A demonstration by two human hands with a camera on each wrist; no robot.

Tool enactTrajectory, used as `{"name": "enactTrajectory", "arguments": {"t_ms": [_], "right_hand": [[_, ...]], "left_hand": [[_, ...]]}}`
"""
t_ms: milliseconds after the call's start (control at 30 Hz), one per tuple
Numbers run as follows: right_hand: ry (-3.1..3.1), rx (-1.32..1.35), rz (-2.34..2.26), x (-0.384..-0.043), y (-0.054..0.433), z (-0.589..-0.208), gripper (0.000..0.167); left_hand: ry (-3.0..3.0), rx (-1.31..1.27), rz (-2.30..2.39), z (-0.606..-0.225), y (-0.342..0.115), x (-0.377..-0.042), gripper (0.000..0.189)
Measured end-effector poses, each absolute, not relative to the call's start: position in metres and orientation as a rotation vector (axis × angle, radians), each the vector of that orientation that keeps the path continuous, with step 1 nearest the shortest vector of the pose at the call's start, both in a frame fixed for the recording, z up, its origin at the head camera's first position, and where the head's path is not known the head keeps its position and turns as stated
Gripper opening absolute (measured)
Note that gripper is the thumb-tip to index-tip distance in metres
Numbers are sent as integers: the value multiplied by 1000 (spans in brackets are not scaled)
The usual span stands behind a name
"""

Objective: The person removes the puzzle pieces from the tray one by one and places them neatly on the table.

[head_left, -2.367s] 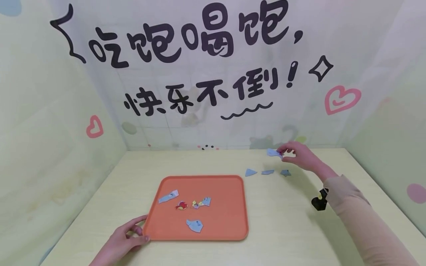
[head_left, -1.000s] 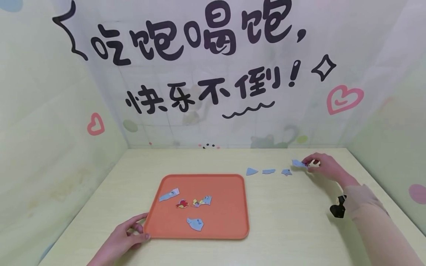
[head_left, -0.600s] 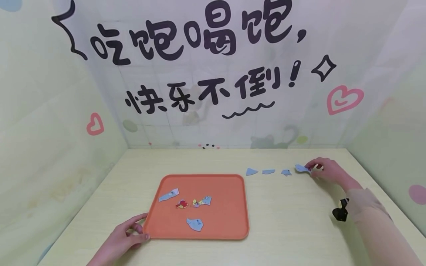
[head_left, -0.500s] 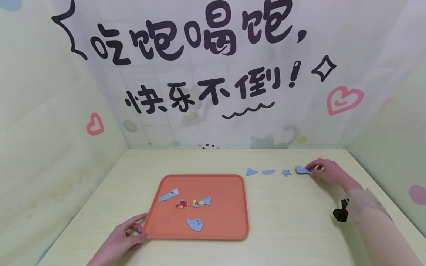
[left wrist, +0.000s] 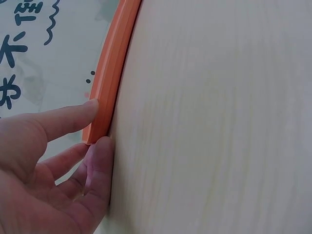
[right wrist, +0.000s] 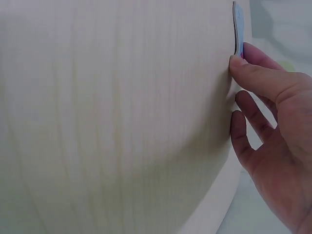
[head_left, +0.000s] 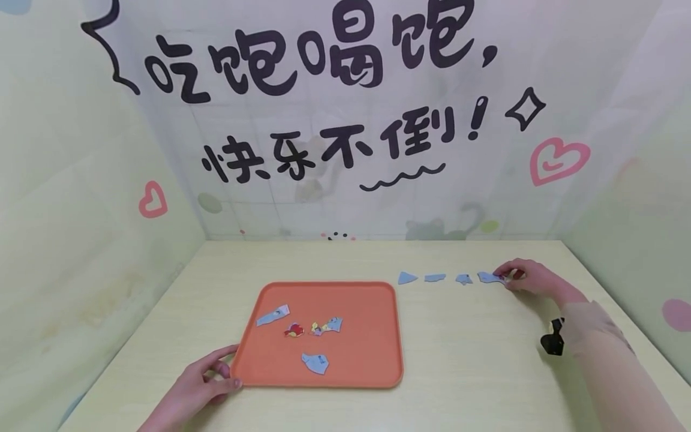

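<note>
My right hand (head_left: 533,280) pinches a light-blue puzzle piece (head_left: 487,277) between thumb and fingertips, low at the table's back right. In the right wrist view the thin piece (right wrist: 239,27) stands out past the thumb, near the tabletop. Left of it, three blue pieces lie in a row: a ragged one (head_left: 463,279), a long one (head_left: 434,278) and a triangular one (head_left: 407,278). My left hand (head_left: 195,387) holds the front-left corner of the orange tray (head_left: 367,354). In the left wrist view, thumb and fingers touch the tray's rim (left wrist: 109,78).
On the tray lie a long blue piece (head_left: 273,315), a red piece (head_left: 294,330), yellow-and-blue pieces (head_left: 333,324) and another blue piece (head_left: 316,363). A printed cloth wall (head_left: 302,210) closes off the table's back. A black object (head_left: 552,344) hangs by the right sleeve.
My right hand has brought its puzzle piece rightward and down to the right end of the row. The left hand has stayed at the tray's corner.
</note>
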State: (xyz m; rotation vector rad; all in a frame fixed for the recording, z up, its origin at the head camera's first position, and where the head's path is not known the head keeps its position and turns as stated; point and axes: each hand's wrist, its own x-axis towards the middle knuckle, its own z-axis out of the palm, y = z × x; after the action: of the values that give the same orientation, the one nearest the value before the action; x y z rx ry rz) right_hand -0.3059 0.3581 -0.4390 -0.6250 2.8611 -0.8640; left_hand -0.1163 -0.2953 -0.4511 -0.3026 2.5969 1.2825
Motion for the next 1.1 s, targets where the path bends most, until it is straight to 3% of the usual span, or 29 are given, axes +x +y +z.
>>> {"name": "enactTrajectory", "arguments": {"t_ms": [1100], "right_hand": [[2842, -641, -854, -307, 360, -441, 33]], "left_hand": [[2536, -306, 1372, -447, -295, -114, 77]]}}
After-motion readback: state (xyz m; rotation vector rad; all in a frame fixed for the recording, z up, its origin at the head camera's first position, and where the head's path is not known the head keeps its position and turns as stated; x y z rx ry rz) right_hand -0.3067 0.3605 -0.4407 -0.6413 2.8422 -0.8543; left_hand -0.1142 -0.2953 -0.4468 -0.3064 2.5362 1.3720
